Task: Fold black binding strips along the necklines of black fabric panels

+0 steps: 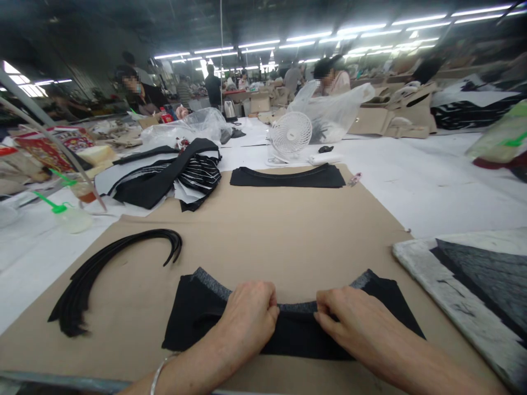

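The cloth [298,336] is black — its border [296,308] a mottled grey. The paper [255,236] is plain tan, the strips [78,293] solid black — the fan [290,133] white.

You've got rows of bright tube lights [259,44] under a dark ceiling [102,19], window [35,90] off to your left.

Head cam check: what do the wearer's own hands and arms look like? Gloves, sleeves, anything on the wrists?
Left hand and right hand both ungloved. No sleeves on the visible stretch of either forearm. A thin, silvery bangle circles the left arm; none visible on the right. No cables or markings seen.
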The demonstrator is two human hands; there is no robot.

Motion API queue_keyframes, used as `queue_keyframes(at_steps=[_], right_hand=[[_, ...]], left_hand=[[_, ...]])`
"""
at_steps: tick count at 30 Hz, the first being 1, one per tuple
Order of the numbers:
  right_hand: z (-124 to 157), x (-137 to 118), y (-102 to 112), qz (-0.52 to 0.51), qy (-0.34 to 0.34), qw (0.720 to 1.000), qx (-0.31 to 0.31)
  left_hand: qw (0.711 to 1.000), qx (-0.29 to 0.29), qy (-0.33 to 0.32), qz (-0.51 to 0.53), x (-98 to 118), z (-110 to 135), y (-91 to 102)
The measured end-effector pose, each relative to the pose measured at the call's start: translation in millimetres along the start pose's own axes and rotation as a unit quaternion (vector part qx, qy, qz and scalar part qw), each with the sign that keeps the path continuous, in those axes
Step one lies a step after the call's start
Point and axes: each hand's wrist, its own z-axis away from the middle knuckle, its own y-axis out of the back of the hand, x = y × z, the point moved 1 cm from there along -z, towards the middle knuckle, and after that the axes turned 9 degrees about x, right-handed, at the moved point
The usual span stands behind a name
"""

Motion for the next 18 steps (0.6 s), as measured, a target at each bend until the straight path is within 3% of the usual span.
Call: queue_keyframes(at_steps=[18], right_hand=[[-0.5,-2.8,9.4,-0.043,-0.029,0.998,-0.026]], left_hand=[[1.0,-0.016,0.023,0.004,-1.4,1.5,1.4]])
